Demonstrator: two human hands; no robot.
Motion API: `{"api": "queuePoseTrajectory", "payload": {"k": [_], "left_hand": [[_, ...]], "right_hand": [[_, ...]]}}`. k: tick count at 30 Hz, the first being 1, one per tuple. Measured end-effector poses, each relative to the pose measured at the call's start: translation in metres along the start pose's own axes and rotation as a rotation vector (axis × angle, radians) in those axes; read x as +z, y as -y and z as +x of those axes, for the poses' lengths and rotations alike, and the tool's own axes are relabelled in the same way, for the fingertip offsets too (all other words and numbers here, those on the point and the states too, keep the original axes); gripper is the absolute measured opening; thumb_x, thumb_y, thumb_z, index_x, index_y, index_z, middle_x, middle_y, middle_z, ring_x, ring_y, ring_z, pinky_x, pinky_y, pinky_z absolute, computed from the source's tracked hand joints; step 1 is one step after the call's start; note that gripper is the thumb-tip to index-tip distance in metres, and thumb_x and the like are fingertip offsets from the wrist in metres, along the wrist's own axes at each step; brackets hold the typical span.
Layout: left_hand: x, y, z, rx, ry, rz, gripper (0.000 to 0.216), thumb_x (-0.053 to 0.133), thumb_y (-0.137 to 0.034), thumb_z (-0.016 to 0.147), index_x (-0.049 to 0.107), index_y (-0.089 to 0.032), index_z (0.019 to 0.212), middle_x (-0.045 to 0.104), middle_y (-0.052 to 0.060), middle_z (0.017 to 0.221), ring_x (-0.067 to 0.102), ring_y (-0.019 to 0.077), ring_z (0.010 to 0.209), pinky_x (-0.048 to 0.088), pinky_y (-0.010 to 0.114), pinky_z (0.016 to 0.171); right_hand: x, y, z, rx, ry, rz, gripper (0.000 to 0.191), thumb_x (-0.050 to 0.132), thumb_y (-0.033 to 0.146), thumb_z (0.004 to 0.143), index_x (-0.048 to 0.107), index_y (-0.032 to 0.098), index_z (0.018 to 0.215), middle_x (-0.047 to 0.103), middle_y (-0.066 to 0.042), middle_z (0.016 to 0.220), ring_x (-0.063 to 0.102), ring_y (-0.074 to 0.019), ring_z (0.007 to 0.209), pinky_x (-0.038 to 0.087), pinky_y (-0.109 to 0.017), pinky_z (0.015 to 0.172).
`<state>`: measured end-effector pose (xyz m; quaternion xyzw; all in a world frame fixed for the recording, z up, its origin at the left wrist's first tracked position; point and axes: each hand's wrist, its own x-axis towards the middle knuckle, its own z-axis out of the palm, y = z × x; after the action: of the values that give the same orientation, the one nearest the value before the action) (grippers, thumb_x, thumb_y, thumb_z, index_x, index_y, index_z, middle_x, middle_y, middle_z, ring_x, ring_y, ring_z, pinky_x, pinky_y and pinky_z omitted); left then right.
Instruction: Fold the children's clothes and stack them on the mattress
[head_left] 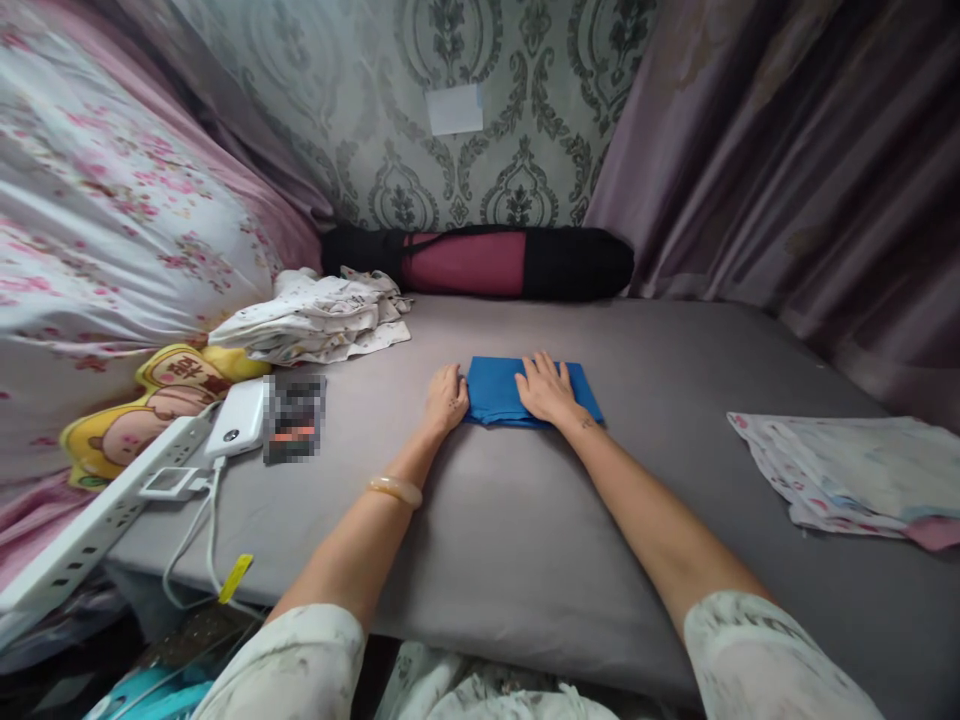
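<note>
Apparently largely folded, near edge not yet even, the blue cloth (491, 385) lay on the grey sheet (510, 540) beneath the spread-fingered right hand (547, 390); the left hand (448, 398), fingers bent, met its left edge, grip indeterminable

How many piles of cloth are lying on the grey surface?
3: the blue cloth under the right hand, the rumpled white cloth at back left, and the folded stack at the right edge.
</note>
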<state>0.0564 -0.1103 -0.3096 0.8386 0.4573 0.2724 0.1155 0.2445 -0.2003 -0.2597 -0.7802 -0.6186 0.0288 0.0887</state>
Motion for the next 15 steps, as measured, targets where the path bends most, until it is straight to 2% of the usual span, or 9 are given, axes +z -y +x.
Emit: {"api": "queuePoseTrajectory", "payload": {"k": [3,6,11,15], "left_hand": [[0.002,0.004,0.001,-0.023,-0.066,-0.089,0.037,0.035,-0.017,0.094,0.049,-0.013,0.127,0.058,0.016,0.128,0.053,0.0217,0.122,0.041,0.039,0.108],[0.005,0.007,0.002,-0.043,-0.143,-0.176,0.035,0.036,-0.014,0.091,0.052,-0.013,0.123,0.061,0.016,0.123,0.056,0.0222,0.119,0.042,0.040,0.107],[0.005,0.006,0.002,-0.080,-0.190,-0.241,0.034,0.041,-0.013,0.089,0.054,-0.011,0.120,0.062,0.018,0.121,0.058,0.0238,0.116,0.043,0.041,0.105],[0.001,0.003,0.002,-0.144,-0.183,-0.287,0.033,0.039,-0.013,0.090,0.055,-0.010,0.120,0.061,0.018,0.122,0.057,0.0235,0.117,0.042,0.040,0.106]], "right_hand": [[0.005,0.031,0.009,-0.045,0.013,0.048,0.059,0.022,0.042,0.100,0.033,0.012,0.150,0.022,-0.015,0.159,0.015,-0.0282,0.146,0.012,-0.052,0.117],[0.015,0.047,0.011,-0.049,0.028,0.068,0.060,0.021,0.046,0.101,0.030,0.016,0.151,0.021,-0.013,0.159,0.013,-0.0288,0.147,0.012,-0.053,0.116],[0.025,0.042,0.010,-0.062,0.009,0.048,0.059,0.020,0.046,0.101,0.030,0.018,0.152,0.021,-0.011,0.160,0.013,-0.0279,0.147,0.012,-0.052,0.116],[0.020,0.043,0.014,-0.034,0.081,0.077,0.059,0.022,0.045,0.100,0.029,0.017,0.152,0.020,-0.012,0.160,0.012,-0.0298,0.147,0.011,-0.055,0.115]]}}
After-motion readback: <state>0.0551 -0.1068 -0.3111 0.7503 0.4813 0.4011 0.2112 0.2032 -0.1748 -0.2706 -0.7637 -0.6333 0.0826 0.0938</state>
